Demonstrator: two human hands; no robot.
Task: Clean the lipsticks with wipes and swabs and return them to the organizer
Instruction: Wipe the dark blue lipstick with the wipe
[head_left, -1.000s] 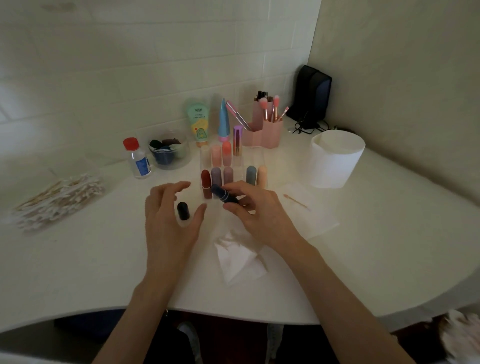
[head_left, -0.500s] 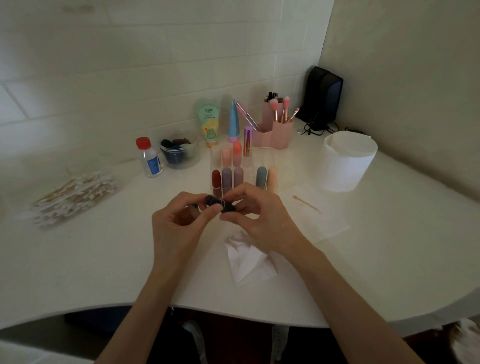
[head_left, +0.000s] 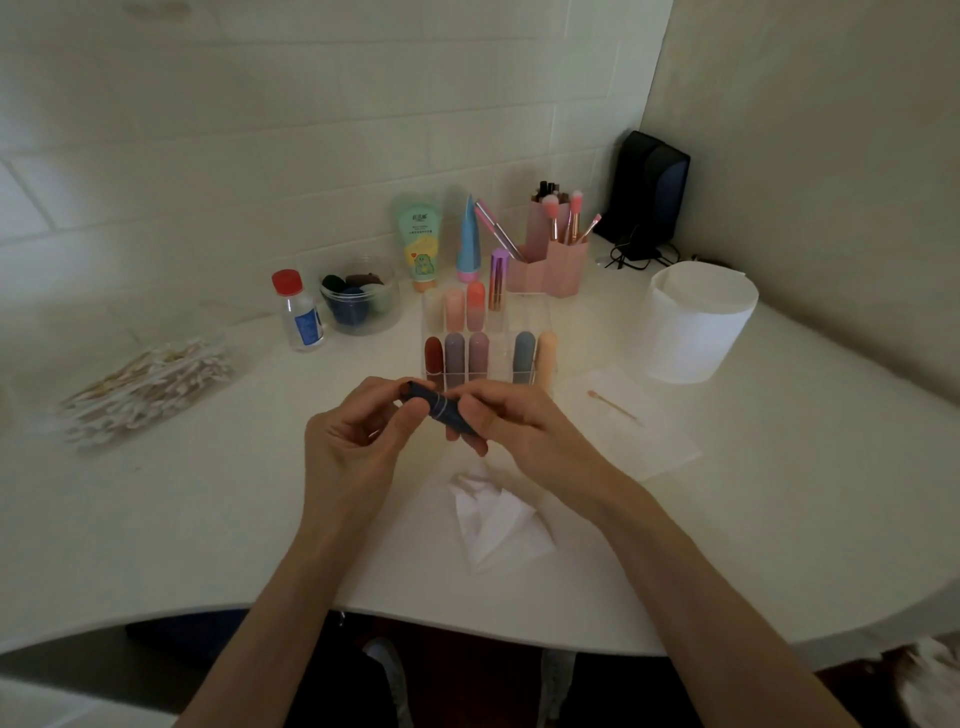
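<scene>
Now that the loose cap (head_left: 417, 393) seems pushed back on, left hand (head_left: 353, 441) and right hand (head_left: 519, 423) pinch the navy lipstick (head_left: 448, 413) just before the organizer (head_left: 500, 372) — ready for its slot, I'd say.

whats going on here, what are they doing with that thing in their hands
A person at a white table holds a dark blue lipstick in both hands. The right hand grips its body and the left hand pinches the cap end. Just behind, a clear organizer holds the other lipsticks, with some slots free. A crumpled wipe lies in front of the hands, and a single swab lies on a flat sheet to the right.
</scene>
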